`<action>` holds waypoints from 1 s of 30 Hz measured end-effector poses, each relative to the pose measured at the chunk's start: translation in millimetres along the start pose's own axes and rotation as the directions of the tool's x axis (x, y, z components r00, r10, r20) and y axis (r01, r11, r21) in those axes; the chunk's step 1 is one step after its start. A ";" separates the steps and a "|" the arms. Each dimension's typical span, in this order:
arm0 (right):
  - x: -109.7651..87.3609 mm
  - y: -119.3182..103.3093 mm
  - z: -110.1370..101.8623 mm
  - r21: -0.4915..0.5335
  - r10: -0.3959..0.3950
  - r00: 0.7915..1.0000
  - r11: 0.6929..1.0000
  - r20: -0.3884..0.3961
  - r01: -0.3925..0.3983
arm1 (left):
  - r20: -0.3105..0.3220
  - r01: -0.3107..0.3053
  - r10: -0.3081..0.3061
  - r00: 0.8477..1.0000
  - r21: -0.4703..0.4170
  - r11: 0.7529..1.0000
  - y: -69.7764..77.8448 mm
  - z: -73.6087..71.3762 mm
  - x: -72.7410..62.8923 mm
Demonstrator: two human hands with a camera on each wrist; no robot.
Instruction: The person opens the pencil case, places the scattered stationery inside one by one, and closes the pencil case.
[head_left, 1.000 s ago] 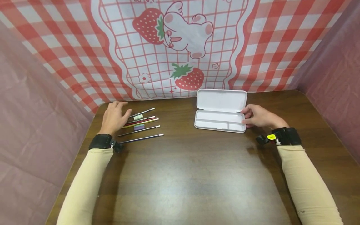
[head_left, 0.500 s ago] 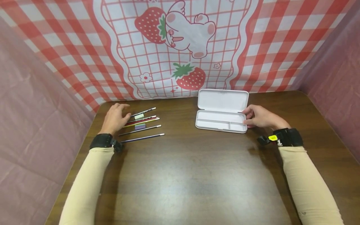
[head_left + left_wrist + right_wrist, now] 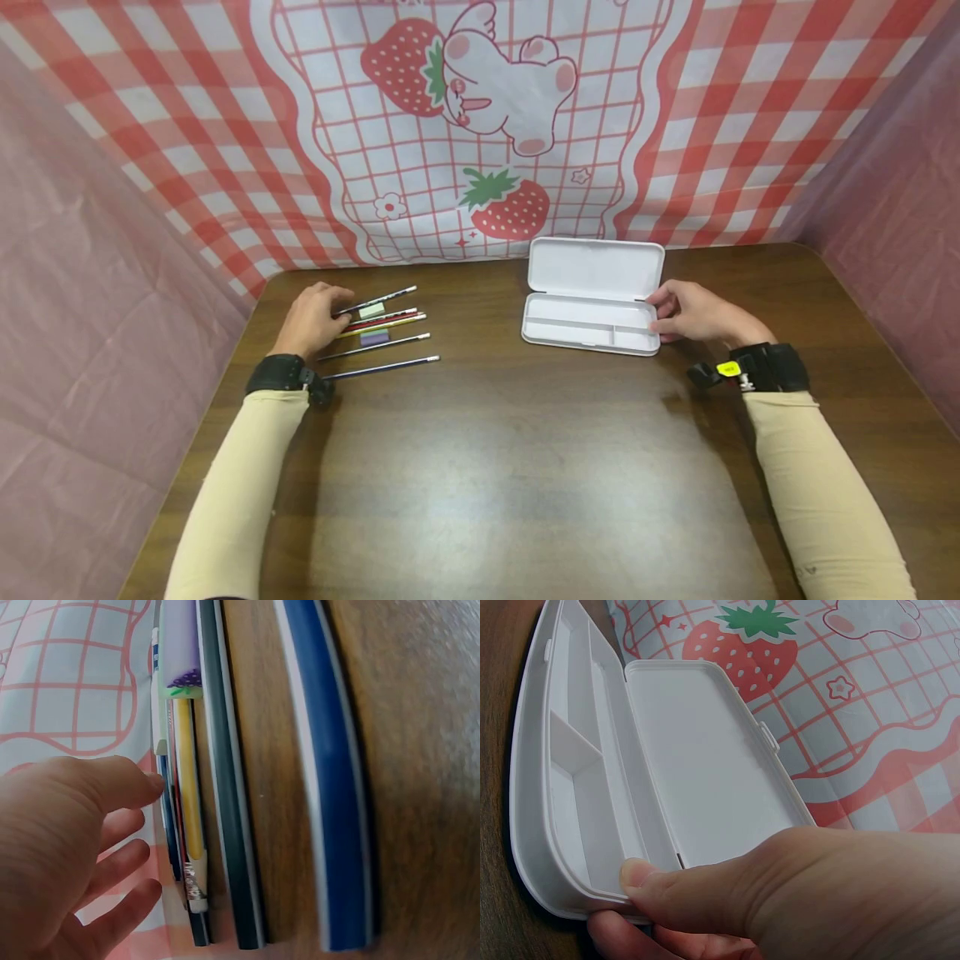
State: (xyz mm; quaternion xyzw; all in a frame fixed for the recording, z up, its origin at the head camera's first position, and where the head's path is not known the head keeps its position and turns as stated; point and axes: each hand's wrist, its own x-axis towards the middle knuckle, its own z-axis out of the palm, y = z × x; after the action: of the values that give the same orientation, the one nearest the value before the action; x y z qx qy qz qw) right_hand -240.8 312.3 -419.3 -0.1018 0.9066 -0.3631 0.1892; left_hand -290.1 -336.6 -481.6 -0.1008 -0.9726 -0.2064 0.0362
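My left hand [image 3: 311,321] hovers at the left ends of several pencils, fingers loosely bent. In the left wrist view its thumb tip is right beside the farthest pencil [image 3: 386,297], with the other fingers spread apart. A pale green eraser [image 3: 371,311], a yellow pencil [image 3: 390,323] beside a red one, and a purple eraser [image 3: 374,337] lie nearby. Closer to me are a dark pencil [image 3: 382,345] and a blue pencil [image 3: 334,772]. My right hand [image 3: 701,312] pinches the right end of a white pencil case [image 3: 532,825], thumb inside the rim, fingers outside. Its lid [image 3: 697,750] is raised.
The brown wooden table [image 3: 480,467] carries everything. A red-and-white checked cloth [image 3: 720,167] with strawberries hangs along its back edge. Pink curtains [image 3: 90,333] stand at both sides. The case has one long compartment and two smaller ones.
My left hand has lowered and shifted slightly right toward the farthest pencil, its fingers drawing in. The right hand keeps its hold on the pencil case. The head view has shifted slightly.
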 end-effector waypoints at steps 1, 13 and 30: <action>0.1 0.3 0.0 0.001 -0.002 1.000 1.000 0.001 0.002 | -0.007 0.002 -0.002 1.000 0.017 1.000 -5.8 4.6 1.6; 0.8 -0.4 -0.9 -0.001 0.000 1.000 1.000 0.004 0.000 | 0.022 -0.004 0.004 1.000 0.010 1.000 32.6 -15.3 -13.7; 0.4 0.6 -1.1 0.004 0.008 1.000 1.000 0.005 -0.008 | -0.083 0.002 0.001 0.997 0.031 1.000 -4.8 16.9 4.7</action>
State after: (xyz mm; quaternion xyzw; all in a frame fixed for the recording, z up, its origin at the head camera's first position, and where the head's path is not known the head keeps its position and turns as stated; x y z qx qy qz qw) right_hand -241.7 313.3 -419.2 -0.0986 0.9060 -0.3637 0.1929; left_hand -296.2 -333.1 -498.4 -0.0914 -0.9733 -0.1953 0.0782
